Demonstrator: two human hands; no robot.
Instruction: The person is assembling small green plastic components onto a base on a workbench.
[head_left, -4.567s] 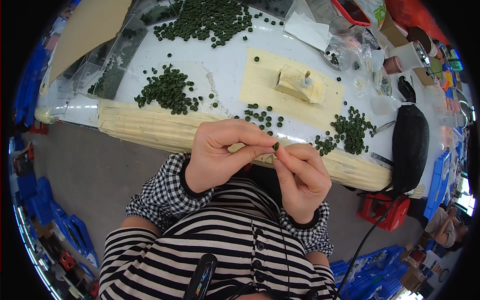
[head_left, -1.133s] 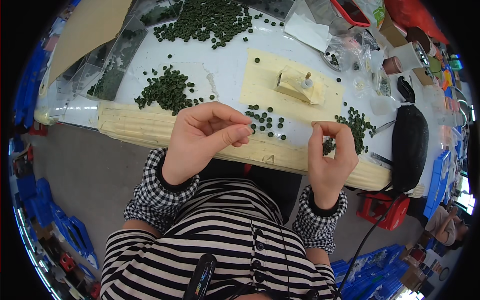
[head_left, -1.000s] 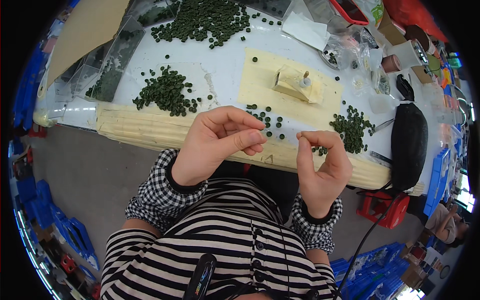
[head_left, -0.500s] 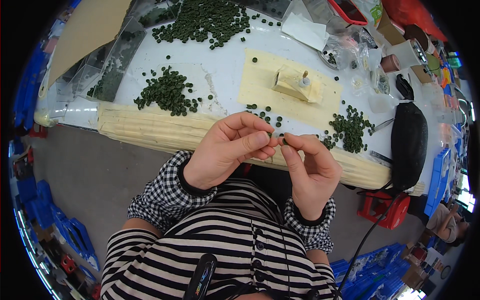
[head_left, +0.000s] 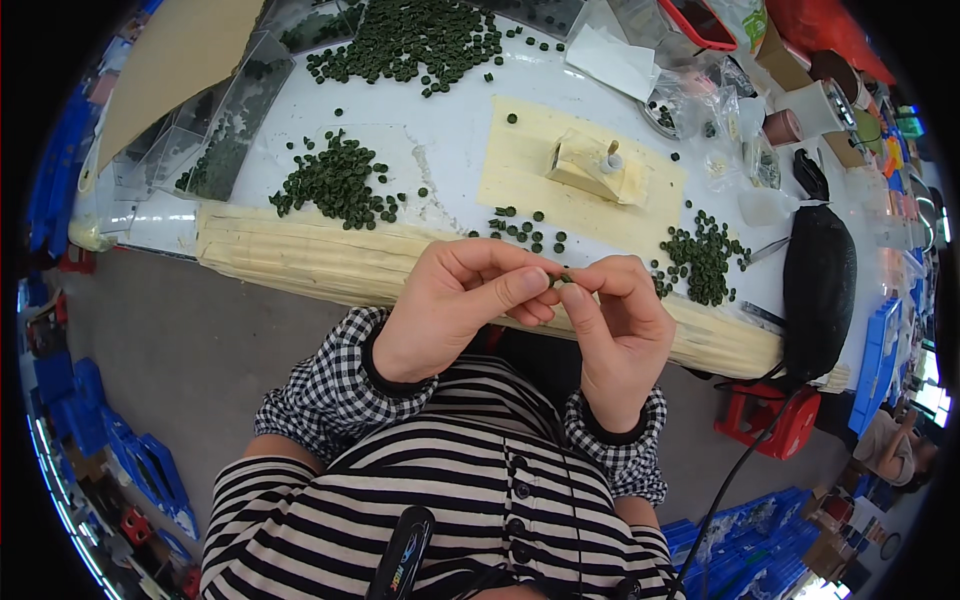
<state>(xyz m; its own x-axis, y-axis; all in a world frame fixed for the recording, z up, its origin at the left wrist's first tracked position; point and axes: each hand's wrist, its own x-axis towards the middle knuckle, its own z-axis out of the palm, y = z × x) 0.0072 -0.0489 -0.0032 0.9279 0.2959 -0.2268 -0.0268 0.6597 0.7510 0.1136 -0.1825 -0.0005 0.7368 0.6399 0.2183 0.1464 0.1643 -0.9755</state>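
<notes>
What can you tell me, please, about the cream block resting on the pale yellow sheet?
The cream block is roughly box-shaped and seems wrapped in creased masking tape. Right of its middle, a whitish collar on top carries a short brown stub pointing up. It rests on the pale yellow sheet over the white table; the left hand and the right hand are both apart from it.

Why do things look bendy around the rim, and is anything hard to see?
Head view: fisheye lens, so the light strips at lower left curve and glare white, corners black; also head view: the left hand and right hand look fairly sharp, but the green piece where they meet is mostly covered.
</notes>
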